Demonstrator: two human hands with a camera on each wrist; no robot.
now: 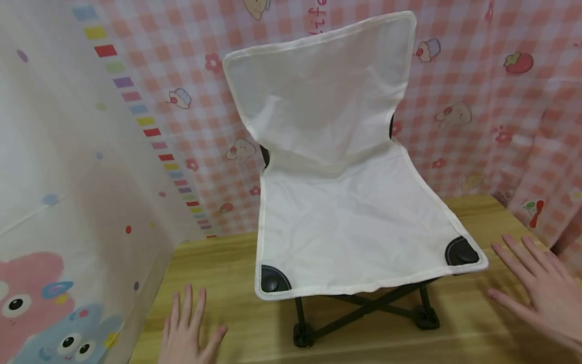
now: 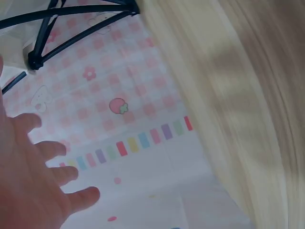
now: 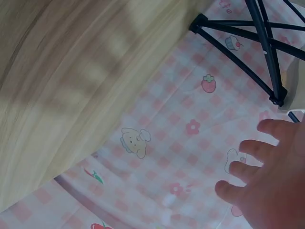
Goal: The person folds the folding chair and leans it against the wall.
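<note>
On the wood-grained tabletop (image 1: 213,268), between your two hands, stands the small folding chair (image 1: 350,212), unfolded and upright; its backrest (image 1: 323,96) rises at the far side, in front of the pink checked cloth (image 1: 459,81), and its white seat spreads towards you; at the seat's two near corners sit dark patches, the left corner patch (image 1: 275,279) and the right corner patch (image 1: 463,252); below, the dark crossed legs (image 1: 370,306) run down to dark feet, the near left foot (image 1: 303,334) among them.

Your left hand (image 1: 185,331) is spread, fingers straight and thumb out to the side; it holds nothing and lies apart from the chair, off its near left corner; your right hand (image 1: 538,290) is likewise wide, fingers extended and thumb apart, gripping nothing; it is just beside the right corner of the seat, with a gap between; whether either hand touches the tabletop, you cannot tell from these views.

To your left hangs a white cloth (image 1: 91,167) with a pink cartoon figure (image 1: 32,288) and a blue cartoon figure (image 1: 75,333); a line of coloured blocks (image 1: 152,132) runs down where it meets the checked one.
</note>
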